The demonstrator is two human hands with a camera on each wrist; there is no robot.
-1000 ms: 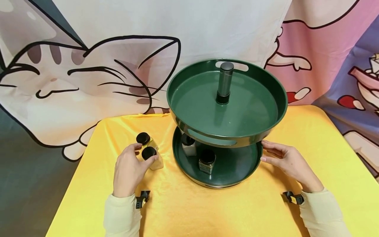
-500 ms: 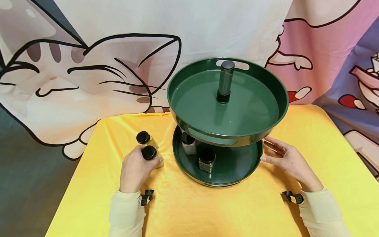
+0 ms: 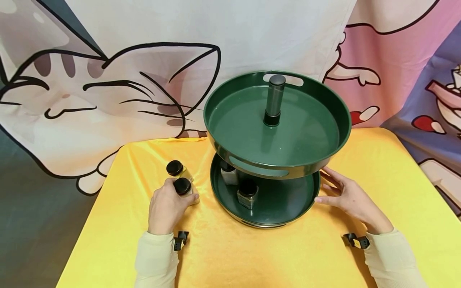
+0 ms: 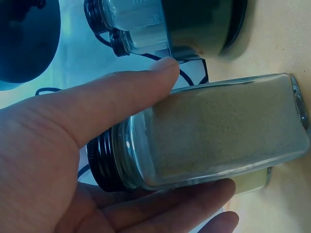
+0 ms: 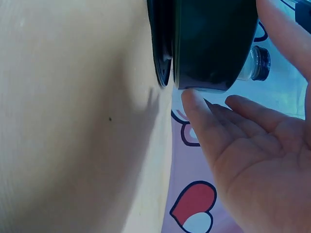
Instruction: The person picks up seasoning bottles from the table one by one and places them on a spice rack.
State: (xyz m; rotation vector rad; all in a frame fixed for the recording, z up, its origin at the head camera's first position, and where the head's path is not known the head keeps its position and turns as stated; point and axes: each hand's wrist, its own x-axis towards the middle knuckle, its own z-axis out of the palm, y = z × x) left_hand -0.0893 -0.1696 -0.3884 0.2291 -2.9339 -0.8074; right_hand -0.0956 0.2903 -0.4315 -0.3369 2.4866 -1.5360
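My left hand (image 3: 165, 210) grips a square glass jar (image 4: 218, 128) with a black lid and pale powder inside, thumb on one side and fingers on the other. The jar stands on the table. Just behind it is a second black-lidded jar (image 3: 175, 168) with yellowish contents. On the right, my right hand (image 3: 347, 200) touches the rim of the lower green tray (image 3: 284, 210) with loosely extended fingers. That tray holds a jar of whitish contents (image 3: 229, 177) and a darker jar (image 3: 247, 196). The upper tray hides the back of the lower one.
The upper green tray (image 3: 237, 120) overhangs the lower tray, with a dark post (image 3: 274, 100) rising from its middle. A yellow cloth (image 3: 230, 256) covers the table. Printed fabric (image 3: 273, 36) hangs close behind.
My left hand has moved right and closed round the nearer jar. The lower tray has turned slightly, its jars shifting left and back. My right thumb has slid nearer along the rim.
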